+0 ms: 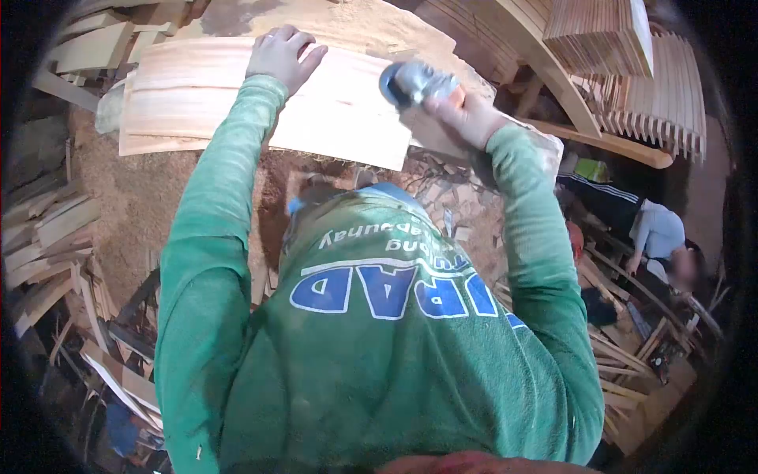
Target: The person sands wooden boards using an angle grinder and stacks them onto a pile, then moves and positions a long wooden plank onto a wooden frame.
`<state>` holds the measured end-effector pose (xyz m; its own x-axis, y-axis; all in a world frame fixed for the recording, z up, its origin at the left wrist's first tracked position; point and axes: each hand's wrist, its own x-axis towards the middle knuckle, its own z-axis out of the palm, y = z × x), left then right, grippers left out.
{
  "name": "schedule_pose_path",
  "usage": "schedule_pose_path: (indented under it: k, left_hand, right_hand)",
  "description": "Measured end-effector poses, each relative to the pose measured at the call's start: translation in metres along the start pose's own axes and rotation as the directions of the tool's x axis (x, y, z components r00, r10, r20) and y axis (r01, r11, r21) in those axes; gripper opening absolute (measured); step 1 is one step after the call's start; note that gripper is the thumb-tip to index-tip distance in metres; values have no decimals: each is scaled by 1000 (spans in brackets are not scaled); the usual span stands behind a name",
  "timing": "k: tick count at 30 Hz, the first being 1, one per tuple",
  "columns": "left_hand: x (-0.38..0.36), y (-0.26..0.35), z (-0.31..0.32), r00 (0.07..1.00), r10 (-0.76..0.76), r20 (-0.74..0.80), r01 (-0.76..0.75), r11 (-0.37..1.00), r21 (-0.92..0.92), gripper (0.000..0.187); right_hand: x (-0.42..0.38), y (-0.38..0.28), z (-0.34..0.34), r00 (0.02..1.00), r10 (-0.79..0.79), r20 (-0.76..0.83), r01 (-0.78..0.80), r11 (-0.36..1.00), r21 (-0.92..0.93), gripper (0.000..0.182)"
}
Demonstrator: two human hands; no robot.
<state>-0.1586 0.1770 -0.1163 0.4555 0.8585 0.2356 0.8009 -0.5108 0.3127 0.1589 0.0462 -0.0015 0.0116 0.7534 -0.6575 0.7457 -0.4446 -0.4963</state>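
Observation:
A pale wooden board (347,118), wide and slightly curved, lies across the work surface in front of me. At its far edge, my left hand (286,59) presses on it, fingers bent over the edge and thumb apart. My right hand (467,118) is wrapped around a power tool that looks like an angle grinder (418,81). The grinder's round head is at the board's right end, blurred by motion. Both green sleeves are dusty with pale powder.
Curved wooden pieces (647,103) are stacked at the upper right. Scrap wood (59,229) is piled on the left, and sawdust (158,189) covers the ground. At the right, another person (659,229) bends low among wood strips. Small offcuts (462,197) lie below the grinder.

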Motion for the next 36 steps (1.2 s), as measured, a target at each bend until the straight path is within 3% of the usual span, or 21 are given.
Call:
schedule_pose_path:
  k: [1, 3, 7, 11, 13, 14, 15, 17, 19, 22, 25, 27, 29, 30, 33, 35, 36]
  left_hand:
    - [2, 0, -1, 1000, 0, 8, 0, 1000, 3, 39]
    - [1, 2, -3, 999, -15, 29, 15, 1000, 1, 39]
    - [1, 2, -4, 997, -46, 64, 45, 999, 6, 41]
    - [1, 4, -3, 998, -28, 49, 27, 1000, 13, 39]
    - [2, 5, -4, 998, -29, 62, 29, 1000, 9, 39]
    - [2, 5, -5, 997, -36, 72, 36, 999, 3, 39]
    - [2, 5, -6, 996, -44, 80, 44, 999, -3, 39]
    - [2, 5, -7, 993, -58, 102, 57, 998, 20, 42]
    - [3, 7, -8, 992, -65, 107, 63, 998, 21, 43]
    - [2, 5, -8, 996, -50, 80, 50, 999, 6, 42]
    - [1, 4, -5, 999, -25, 39, 25, 1000, 2, 38]
    - [1, 5, -5, 999, -22, 41, 21, 1000, 8, 39]
    - [1, 6, -6, 998, -34, 46, 34, 999, -2, 38]
    - [1, 6, -6, 998, -40, 49, 40, 999, -7, 38]
    - [2, 3, -3, 997, -43, 64, 43, 999, 4, 38]
    - [2, 3, -4, 997, -45, 61, 45, 999, -4, 38]
    - [2, 3, -4, 997, -44, 61, 45, 999, -5, 38]
  right_hand:
    - [-17, -3, 11, 996, -71, 59, 62, 988, 144, 63]
    - [-51, 5, 39, 904, -427, 21, 420, 877, -234, 57]
    - [-58, 9, 40, 947, -318, 47, 319, 948, -14, 53]
    - [3, 31, -5, 986, -163, -32, 166, 980, 108, 55]
    - [32, 30, -20, 992, 123, -42, -125, 991, -47, 78]
    - [41, 40, -10, 995, -7, -97, 8, 1000, 7, 81]
    - [7, -7, -5, 998, 1, -68, 1, 1000, 31, 81]
    - [-21, -32, 16, 985, -160, 59, 153, 982, 108, 76]
    - [-29, -23, 38, 964, -195, 181, 202, 979, -23, 68]
    - [-30, -14, 54, 881, -470, 62, 474, 871, -132, 67]
    - [-13, -32, 22, 958, -226, 177, 234, 972, -30, 67]
    - [24, -17, 5, 999, -39, 28, 42, 993, -113, 69]
    - [35, -23, -15, 993, 113, -13, -114, 982, -153, 89]
    - [42, -12, -13, 995, 101, -7, -101, 988, -113, 82]
    - [-8, -27, 9, 989, -129, 72, 127, 991, 34, 63]
    - [-38, -39, 24, 961, -252, 110, 244, 966, 80, 63]
    - [-36, -26, 34, 937, -337, 93, 341, 940, -29, 63]
